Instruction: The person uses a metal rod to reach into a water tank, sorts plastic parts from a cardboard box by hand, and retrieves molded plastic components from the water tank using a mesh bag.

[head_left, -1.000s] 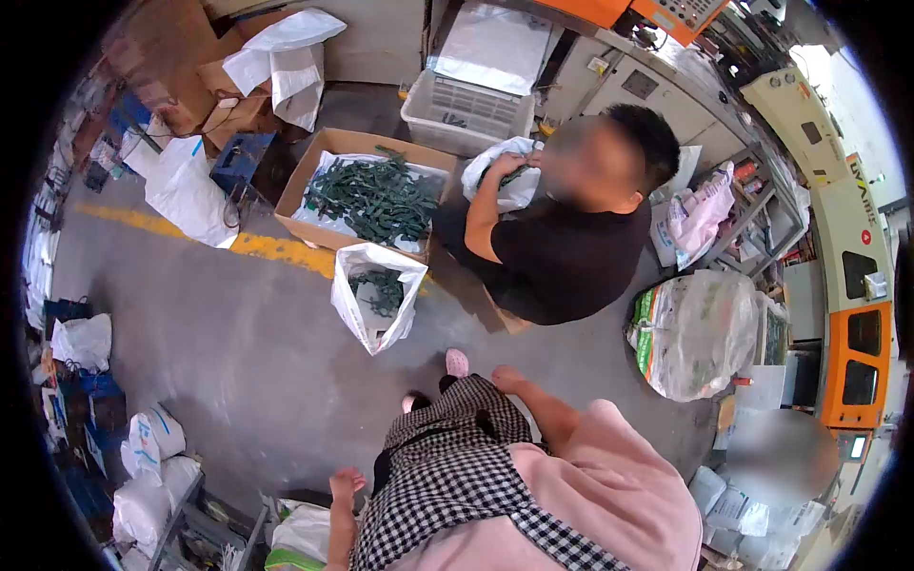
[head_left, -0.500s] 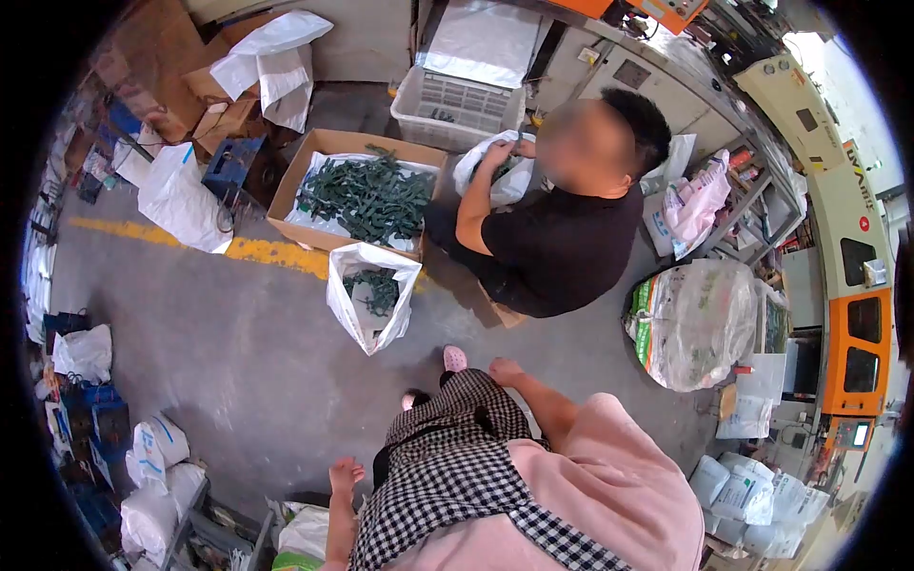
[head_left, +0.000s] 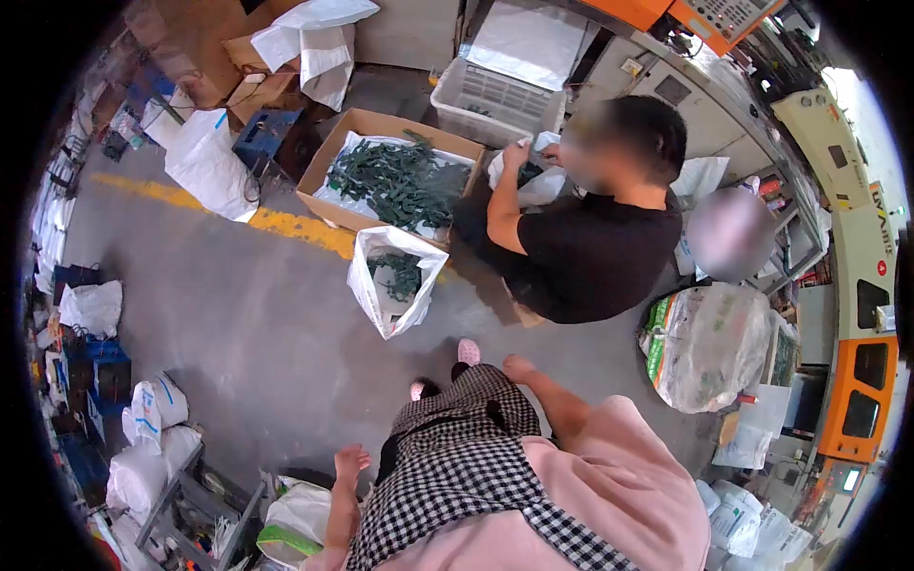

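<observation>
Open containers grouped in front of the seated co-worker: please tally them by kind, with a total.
Cardboard box filled with green pieces: 1
Plastic crate: 1
White bags, one on the floor, one at the co-worker's hands: 2
Total: 4

a machine (head_left: 845, 319), control panel (head_left: 728, 17) and yellow floor line (head_left: 303, 232) mark a factory workshop
</observation>
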### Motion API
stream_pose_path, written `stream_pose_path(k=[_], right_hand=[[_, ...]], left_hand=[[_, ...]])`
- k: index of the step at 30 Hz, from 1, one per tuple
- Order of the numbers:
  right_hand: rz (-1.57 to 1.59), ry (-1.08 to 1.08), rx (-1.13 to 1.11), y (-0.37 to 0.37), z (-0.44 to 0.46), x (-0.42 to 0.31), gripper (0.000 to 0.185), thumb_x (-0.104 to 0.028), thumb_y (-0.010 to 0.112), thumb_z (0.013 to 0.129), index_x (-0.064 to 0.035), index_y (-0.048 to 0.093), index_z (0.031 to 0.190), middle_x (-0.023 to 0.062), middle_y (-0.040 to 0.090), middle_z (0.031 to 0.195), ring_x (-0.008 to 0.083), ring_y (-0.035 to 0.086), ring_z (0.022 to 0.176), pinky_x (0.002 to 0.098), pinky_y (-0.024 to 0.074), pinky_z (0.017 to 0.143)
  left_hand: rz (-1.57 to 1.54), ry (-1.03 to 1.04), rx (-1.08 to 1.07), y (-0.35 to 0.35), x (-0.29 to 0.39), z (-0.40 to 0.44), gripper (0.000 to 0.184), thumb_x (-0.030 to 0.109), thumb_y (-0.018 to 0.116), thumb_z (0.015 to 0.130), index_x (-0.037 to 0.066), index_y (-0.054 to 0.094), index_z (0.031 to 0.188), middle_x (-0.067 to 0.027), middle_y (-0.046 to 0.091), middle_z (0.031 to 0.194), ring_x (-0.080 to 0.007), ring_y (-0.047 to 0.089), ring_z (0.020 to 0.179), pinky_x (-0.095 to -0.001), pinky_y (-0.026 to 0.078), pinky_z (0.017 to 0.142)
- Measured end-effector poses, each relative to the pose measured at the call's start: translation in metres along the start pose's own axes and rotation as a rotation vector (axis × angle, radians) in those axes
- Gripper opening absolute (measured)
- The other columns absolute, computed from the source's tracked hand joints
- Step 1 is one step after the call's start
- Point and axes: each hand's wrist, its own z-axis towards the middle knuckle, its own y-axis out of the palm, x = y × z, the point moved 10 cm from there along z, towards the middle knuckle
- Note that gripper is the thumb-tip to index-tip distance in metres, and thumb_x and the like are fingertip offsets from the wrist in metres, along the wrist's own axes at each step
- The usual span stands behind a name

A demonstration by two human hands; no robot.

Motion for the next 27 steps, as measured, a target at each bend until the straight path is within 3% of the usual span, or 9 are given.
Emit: stream_pose_path(k=[5,7,9,11,14,18,21,22,27], right_hand=[[0.075,0.116,-0.162,-0.008,-0.006,-0.016,0.041,-0.041,0.045,0.08,-0.0065,0.062,0.095,0.0167,0.057,0.106,0.0309,0.055,0.097,0.0391,0.0426,0.085],[0.112,0.188,-0.224,-0.029,-0.011,-0.042,0.05,-0.05,0.046,0.08,-0.0061,0.061,0.099,0.0169,0.057,0.108,0.0302,0.054,0.101,0.0378,0.0413,0.087],[0.31,0.117,-0.211,-0.034,-0.015,-0.071,0.071,-0.064,0.045,0.076,-0.0035,0.056,0.11,0.0186,0.054,0.114,0.0312,0.051,0.106,0.0366,0.038,0.092],[0.29,0.04,-0.274,0.002,0.006,-0.074,0.074,-0.065,0.045,0.075,-0.0017,0.054,0.112,0.0197,0.053,0.115,0.0325,0.05,0.107,0.0368,0.0372,0.092],[0.165,-0.095,-0.339,-0.008,0.02,-0.109,0.079,-0.062,0.05,0.073,0.0045,0.047,0.116,0.023,0.048,0.119,0.0344,0.047,0.11,0.037,0.0372,0.093],[0.119,-0.065,-0.422,-0.017,0.029,-0.135,0.071,-0.058,0.056,0.072,0.0017,0.052,0.111,0.0214,0.057,0.106,0.0329,0.053,0.101,0.0379,0.0415,0.087],[0.122,-0.077,-0.335,-0.006,0.056,-0.146,0.065,-0.054,0.058,0.073,0.0016,0.056,0.106,0.0206,0.058,0.103,0.0324,0.056,0.097,0.0385,0.044,0.082],[0.123,-0.071,-0.343,0.005,0.067,-0.149,0.065,-0.054,0.058,0.073,0.0016,0.056,0.106,0.0206,0.058,0.103,0.0324,0.056,0.097,0.0385,0.044,0.082],[0.242,0.278,-0.282,0.043,0.116,-0.188,0.056,-0.048,0.057,0.075,0.0016,0.058,0.101,0.0214,0.06,0.098,0.0311,0.059,0.09,0.0384,0.0457,0.077]], left_hand=[[-0.163,-0.038,-0.11,-0.01,-0.025,0.036,0.02,0.017,0.056,0.081,-0.002,0.056,0.088,-0.0127,0.059,0.068,-0.0186,0.059,0.054,-0.0287,0.048,0.046],[0.299,-0.05,-0.116,-0.003,-0.021,0.05,0.019,0.02,0.056,0.081,0.0,0.058,0.082,-0.0113,0.059,0.066,-0.0179,0.059,0.054,-0.0291,0.046,0.045],[0.872,0.355,-0.176,0.033,0.021,0.039,0.029,0.029,0.056,0.081,0.0,0.06,0.078,-0.0114,0.059,0.066,-0.0184,0.059,0.053,-0.0308,0.047,0.047],[0.751,0.049,-0.019,0.051,0.049,0.028,0.045,0.043,0.054,0.08,-0.001,0.061,0.085,-0.0163,0.062,0.074,-0.0244,0.062,0.063,-0.0359,0.049,0.056],[1.045,0.323,0.004,0.081,0.087,0.05,0.059,0.053,0.049,0.079,-0.002,0.059,0.096,-0.0218,0.062,0.087,-0.0292,0.062,0.082,-0.0413,0.049,0.068],[1.137,0.192,-0.117,0.08,0.082,0.079,0.061,0.055,0.048,0.079,-0.001,0.058,0.102,-0.0242,0.058,0.101,-0.0344,0.056,0.098,-0.0448,0.046,0.079],[1.334,0.275,0.163,0.055,0.16,0.074,0.058,0.053,0.05,0.078,-0.001,0.059,0.098,-0.0226,0.056,0.107,-0.0385,0.053,0.101,-0.045,0.045,0.081],[1.473,0.32,-0.121,0.063,0.157,0.086,0.054,0.049,0.051,0.078,-0.001,0.058,0.098,-0.0219,0.056,0.107,-0.0403,0.053,0.1,-0.0455,0.045,0.08],[1.608,0.133,-0.479,-0.029,0.183,0.168,0.034,0.026,0.048,0.083,-0.001,0.054,0.103,-0.0195,0.058,0.1,-0.0335,0.057,0.092,-0.0452,0.046,0.075]])
